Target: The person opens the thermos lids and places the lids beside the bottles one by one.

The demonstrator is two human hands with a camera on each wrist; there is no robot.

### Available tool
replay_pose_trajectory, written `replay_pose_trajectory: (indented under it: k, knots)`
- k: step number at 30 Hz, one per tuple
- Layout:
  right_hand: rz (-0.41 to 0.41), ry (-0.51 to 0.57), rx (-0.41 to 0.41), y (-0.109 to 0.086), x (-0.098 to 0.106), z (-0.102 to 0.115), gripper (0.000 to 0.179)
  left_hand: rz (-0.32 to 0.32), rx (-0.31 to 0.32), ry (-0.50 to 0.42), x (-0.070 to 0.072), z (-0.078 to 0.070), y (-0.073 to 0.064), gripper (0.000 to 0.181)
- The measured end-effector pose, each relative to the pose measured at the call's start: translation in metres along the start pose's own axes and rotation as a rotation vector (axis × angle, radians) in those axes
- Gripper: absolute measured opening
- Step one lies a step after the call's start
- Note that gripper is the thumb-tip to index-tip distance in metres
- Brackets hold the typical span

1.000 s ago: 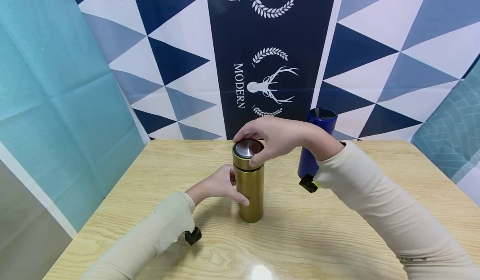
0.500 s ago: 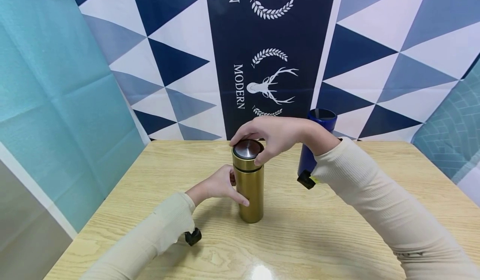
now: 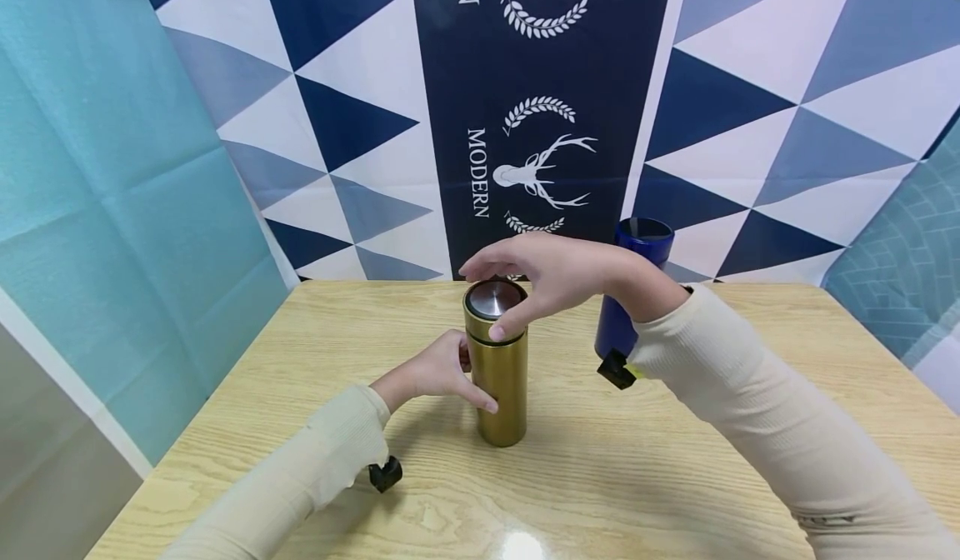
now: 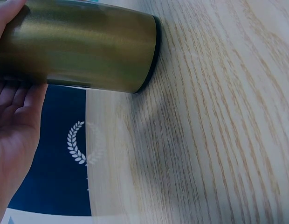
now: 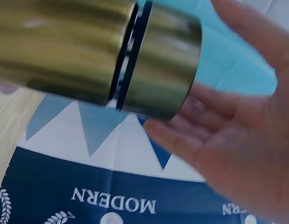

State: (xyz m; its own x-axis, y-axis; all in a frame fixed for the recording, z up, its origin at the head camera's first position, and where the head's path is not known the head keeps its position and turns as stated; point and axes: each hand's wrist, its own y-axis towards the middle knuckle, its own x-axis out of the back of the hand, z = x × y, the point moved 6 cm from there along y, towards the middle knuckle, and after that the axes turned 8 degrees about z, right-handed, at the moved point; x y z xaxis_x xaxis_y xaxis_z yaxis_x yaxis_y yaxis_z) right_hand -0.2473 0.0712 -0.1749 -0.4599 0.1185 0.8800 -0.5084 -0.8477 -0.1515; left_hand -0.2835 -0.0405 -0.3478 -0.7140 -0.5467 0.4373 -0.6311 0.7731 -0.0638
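Observation:
A gold vacuum flask [image 3: 502,385] stands upright on the wooden table. My left hand [image 3: 442,367] grips its body from the left, thumb across the front; the fingers behind are mostly hidden. Over the top, my right hand [image 3: 561,275] arches with its fingers spread around the lid [image 3: 495,300], which has a shiny metal disc. In the right wrist view, the thumb stands away from the lid [image 5: 168,60] and the fingertips are right at its lower edge. A dark band with bright glints runs between lid and body there.
A dark blue flask [image 3: 617,327] stands behind my right wrist, partly covered by it. The wooden table [image 3: 300,360] ends at a patterned cloth backdrop [image 3: 360,127]. A teal cloth [image 3: 127,177] hangs at the left.
Around the lid my right hand has turned a little back and forth, and its fingers have now loosened and lifted from the rim. The left hand and flask have stayed put.

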Motion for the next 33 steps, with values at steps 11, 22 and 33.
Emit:
replay_pose_trajectory:
  k: [11,22,33]
  knots:
    - [-0.201,-0.069,-0.243,-0.004,-0.002,0.012,0.064,-0.008,0.008,0.018,0.001,0.002,0.000,0.049]
    - [-0.166,-0.036,-0.255,-0.001,-0.003,0.011,0.046,0.000,0.019,0.008,0.001,0.002,0.000,0.051]
    - [-0.130,-0.040,-0.197,0.002,-0.003,0.011,0.043,0.009,0.010,-0.002,0.002,0.001,0.000,0.054]
